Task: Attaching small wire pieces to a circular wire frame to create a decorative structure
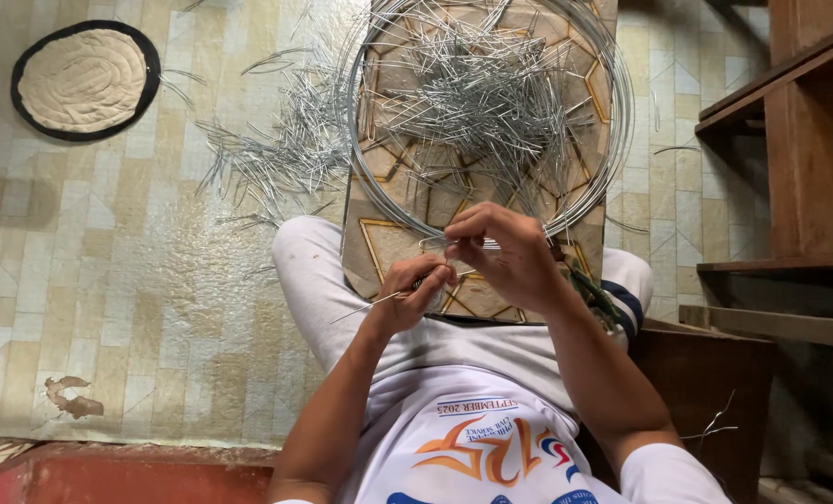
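My left hand [415, 291] is closed around a thin silver wire piece [370, 303] whose end sticks out to the left. Just above it, my right hand [505, 252] pinches a short bent wire [435, 245] between thumb and fingertips. Both hands meet over a patterned board [384, 238] lying across my lap. A large coil of silver wire [612, 140] rests on the board, ringed around a heap of cut wire pieces [482, 89].
More cut wires [277, 159] lie scattered on the tiled floor to the left. A round woven mat [85, 79] sits at the far left. Wooden furniture [808, 140] stands at the right, with a dark wooden seat [706, 373] beneath me.
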